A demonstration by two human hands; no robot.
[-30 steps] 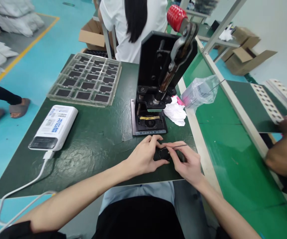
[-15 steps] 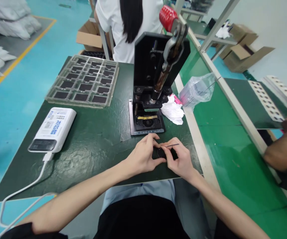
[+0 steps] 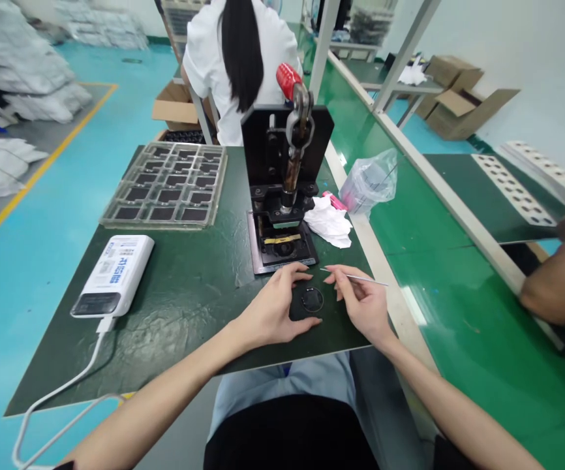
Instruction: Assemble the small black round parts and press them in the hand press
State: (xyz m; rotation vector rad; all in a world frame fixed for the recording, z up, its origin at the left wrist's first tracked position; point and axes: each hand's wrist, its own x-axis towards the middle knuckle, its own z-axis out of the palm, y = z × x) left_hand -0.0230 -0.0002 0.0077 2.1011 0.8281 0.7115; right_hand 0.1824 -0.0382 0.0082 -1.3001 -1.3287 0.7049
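Now the left hand (image 3: 278, 309) is curving thumb and fingers about the round black piece (image 3: 312, 300) toward the table's (image 3: 179, 320) front, grip unclear, while the right hand (image 3: 366, 309), farther rightward, is pinching a thin rod (image 3: 371, 281) crosswise, tip leftward.

Thin rod (image 3: 370, 281) — near black ringed piece (image 3: 312, 299)

Blue floor (image 3: 126, 108), yellow line (image 3: 42, 169), pale wall (image 3: 532, 52), apparently wrapped stacks (image 3: 13, 49)

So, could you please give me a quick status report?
Left fingers cupped around black ringed part. Right fingers gripping thin tool. Press standing just beyond, white cloth beside it.
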